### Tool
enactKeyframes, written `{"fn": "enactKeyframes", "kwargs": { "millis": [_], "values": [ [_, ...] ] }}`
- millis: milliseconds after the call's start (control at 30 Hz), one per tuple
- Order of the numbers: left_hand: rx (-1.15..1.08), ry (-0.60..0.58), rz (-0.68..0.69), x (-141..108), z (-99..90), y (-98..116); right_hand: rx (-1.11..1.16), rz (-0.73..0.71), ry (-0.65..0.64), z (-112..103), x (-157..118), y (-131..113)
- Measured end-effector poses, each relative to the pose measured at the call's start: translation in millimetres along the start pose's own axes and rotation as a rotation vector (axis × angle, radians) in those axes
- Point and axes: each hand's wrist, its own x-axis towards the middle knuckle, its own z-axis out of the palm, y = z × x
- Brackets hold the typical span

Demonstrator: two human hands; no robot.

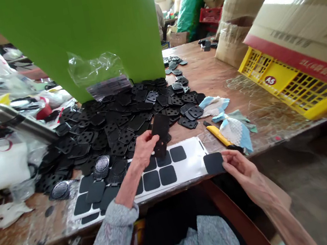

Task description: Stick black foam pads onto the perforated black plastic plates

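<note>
Brown wooden bench (205, 70) space, backed by an upright flat green panel (87, 34), carries a heaped pile of black perforated plastic pieces (113, 125) and, at its near edge, a glossy white sheet with rounded black squares (193, 159). The left hand (143, 148) pinches an oblong flat black piece (161, 126) between thumb and fingers, above the sheet's far edge, beside the pile. The right hand (240, 168) grips a thin rounded-square black pad (213, 163) by its right side, over the sheet's right end; whether it touches the sheet, I cannot tell. Good handling, I judge, means holding the pad by its rim, keeping it flat and the oblong piece steady. That piece's long axis runs away from the person, far end leaning right; the pad, nearly equal-sided, shows no clear long axis and extends leftward from the fingers.
</note>
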Motion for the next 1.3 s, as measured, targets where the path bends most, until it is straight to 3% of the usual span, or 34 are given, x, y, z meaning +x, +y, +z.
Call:
{"fn": "enactKeyframes", "kwargs": {
  "millis": [200,367,600,900,1133,1200,1300],
  "values": [
    [-1.000,0.005,-0.430,-71,-3.6,-2,-0.038,-0.008,-0.108,18,-5,-11],
    [-1.289,0.001,-0.602,-97,-0.2,0,-0.029,0.057,-0.177,40,-15,-24],
    [-1.378,-0.007,-0.658,-106,-0.2,0,0.162,0.245,-0.342,72,-23,-27],
    [-1.402,0.025,-0.662,-110,2.9,-8,0.316,0.299,-0.304,80,-14,-27],
    [-1.325,0.065,-0.660,-110,9.0,0,0.319,0.259,-0.508,105,-21,-34],
    [-1.320,0.096,-0.660,-111,5.4,4,0.235,0.203,-0.444,104,-16,-28],
    [-1.367,0.112,-0.631,-113,-3.8,5,0.221,0.161,-0.250,87,-4,-19]
  ]
}}
